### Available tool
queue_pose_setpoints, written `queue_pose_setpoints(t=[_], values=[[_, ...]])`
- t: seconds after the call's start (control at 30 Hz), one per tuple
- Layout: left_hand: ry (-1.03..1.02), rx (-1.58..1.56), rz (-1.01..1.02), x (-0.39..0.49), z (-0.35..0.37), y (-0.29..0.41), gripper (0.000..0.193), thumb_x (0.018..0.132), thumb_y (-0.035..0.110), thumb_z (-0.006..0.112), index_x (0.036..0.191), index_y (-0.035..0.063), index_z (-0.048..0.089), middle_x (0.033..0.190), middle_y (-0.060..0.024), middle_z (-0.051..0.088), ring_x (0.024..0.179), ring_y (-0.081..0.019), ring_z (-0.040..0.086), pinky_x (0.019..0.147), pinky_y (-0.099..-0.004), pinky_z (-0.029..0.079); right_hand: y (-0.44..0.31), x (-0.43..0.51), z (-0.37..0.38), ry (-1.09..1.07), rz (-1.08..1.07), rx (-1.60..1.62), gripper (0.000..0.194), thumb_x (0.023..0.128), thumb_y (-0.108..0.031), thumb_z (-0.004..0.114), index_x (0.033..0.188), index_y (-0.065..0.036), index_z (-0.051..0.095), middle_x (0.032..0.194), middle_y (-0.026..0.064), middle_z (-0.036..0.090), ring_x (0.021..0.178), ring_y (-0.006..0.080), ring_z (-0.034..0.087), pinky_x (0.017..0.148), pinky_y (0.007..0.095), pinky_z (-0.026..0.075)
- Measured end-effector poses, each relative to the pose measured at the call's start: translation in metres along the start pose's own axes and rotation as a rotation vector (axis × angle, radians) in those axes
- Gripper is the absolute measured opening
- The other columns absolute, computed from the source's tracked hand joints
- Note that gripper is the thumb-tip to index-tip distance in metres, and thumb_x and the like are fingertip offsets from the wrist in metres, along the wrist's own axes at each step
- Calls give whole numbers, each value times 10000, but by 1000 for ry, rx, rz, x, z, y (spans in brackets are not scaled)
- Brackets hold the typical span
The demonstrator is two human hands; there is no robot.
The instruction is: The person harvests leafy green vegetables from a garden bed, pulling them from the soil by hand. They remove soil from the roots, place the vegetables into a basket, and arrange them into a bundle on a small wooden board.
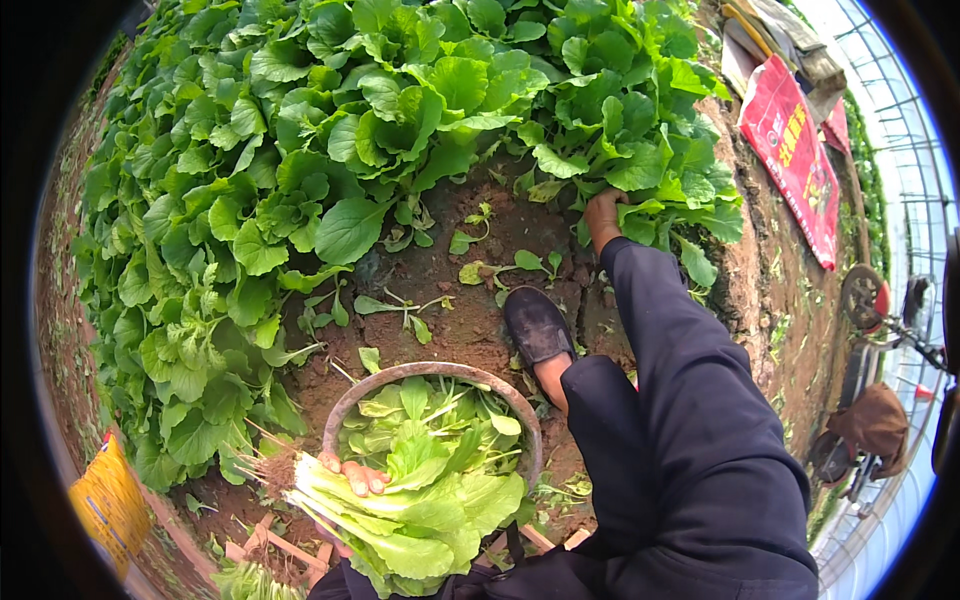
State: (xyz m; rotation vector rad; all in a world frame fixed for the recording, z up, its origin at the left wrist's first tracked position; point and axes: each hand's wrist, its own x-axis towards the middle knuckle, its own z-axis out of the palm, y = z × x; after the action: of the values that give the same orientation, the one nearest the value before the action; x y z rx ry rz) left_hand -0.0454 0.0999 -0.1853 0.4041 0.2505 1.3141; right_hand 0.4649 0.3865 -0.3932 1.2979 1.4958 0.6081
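Note:
My left hand (354, 477) is wrapped around a bunch of leafy greens (420, 510) at the bottom of the view. Its pale stems and brown, soil-covered roots (279, 471) point left, and the leaves spread right over a round basin (531, 420). Loose leaves (409, 420) lie inside the basin. Farther forward, my right hand (604, 216) reaches low into the stems of the standing greens (637, 161). Leaves cover its fingertips, so its grip is hidden.
Dense greens (225, 187) fill the left and far ground. Scattered leaves (405, 307) lie on soil near my shoe (537, 322). Right stands a red printed sack (791, 157) and a wheeled vehicle (862, 420); lower left, a yellow bag (112, 502) and a wooden frame (292, 551).

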Motion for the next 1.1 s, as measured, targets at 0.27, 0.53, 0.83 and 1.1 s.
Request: queue_pose_setpoints(t=[0.27, 0.53, 0.83, 1.1], values=[[-21, -26, -7, -2, 5, -2, 1005, 623, 147, 948, 1362, 38, 275, 1109, -194, 578, 1102, -384, 575, 1101, -532, 362, 28, -28, -5, -106, -73, 314, 228, 911, -176, 597, 1068, -191, 760, 1068, -13, 729, 961, 254, 707, 716, 508, 535], [12, 54, 30, -5, 24, -2, 985, 604, 160, 956, 1329, 32, 302, 1077, -193, 573, 1076, -365, 579, 1083, -502, 402, 49, -65, -23, -52, 17, 618, 226, 901, -199, 576, 1047, -146, 740, 933, 40, 729, 963, 254, 719, 679, 440, 535], [435, 54, -32, -19, 94, -3, 570, 804, 303, 753, 1241, 107, 446, 1025, -127, 582, 1082, -301, 560, 1003, -468, 470, 96, -110, -116, 639, -295, 1478, 281, 904, -217, 623, 1121, -40, 614, 999, 176, 658, 938, 367, 644, 820, 418, 513], [359, 126, -80, -63, 130, 18, 551, 783, 326, 714, 1201, 57, 478, 1056, -114, 580, 1083, -291, 570, 1034, -441, 434, 167, -200, -259, 416, -766, 2196, 368, 923, -359, 629, 1061, -19, 603, 914, 10, 607, 841, 112, 535, 782, 305, 460]])
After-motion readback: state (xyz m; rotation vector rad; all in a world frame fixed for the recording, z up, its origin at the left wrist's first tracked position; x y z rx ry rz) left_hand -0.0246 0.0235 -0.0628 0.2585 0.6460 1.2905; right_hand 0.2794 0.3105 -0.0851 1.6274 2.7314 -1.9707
